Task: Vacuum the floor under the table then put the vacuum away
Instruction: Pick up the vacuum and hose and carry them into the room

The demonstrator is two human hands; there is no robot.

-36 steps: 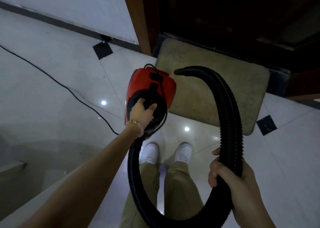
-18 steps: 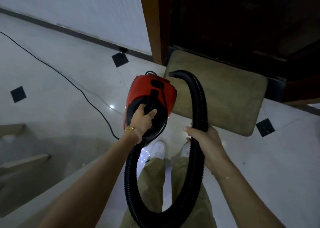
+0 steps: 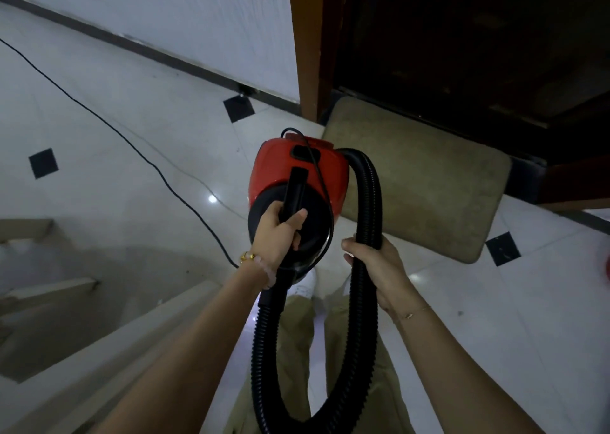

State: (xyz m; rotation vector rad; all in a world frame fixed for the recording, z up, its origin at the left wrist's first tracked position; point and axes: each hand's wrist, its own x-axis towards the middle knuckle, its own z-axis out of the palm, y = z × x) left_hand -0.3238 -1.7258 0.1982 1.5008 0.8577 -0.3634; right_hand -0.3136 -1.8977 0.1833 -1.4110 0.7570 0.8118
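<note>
Left grip (image 3: pixel 275 235) clenches the vacuum (image 3: pixel 277 169) handle (image 3: pixel 296 186) (rigid, probably bears the weight); right grip (image 3: pixel 383 268) wraps the hose (image 3: pixel 371 196), likely light, floppy and springy.

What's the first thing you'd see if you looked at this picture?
The shiny red vacuum cleaner in the middle jumps out, carried by its black handle in the left hand. A thick black ribbed hose loops down from it in a big ring, held by the right hand. Behind lies a beige rectangular mat by the dark doorway.
</note>
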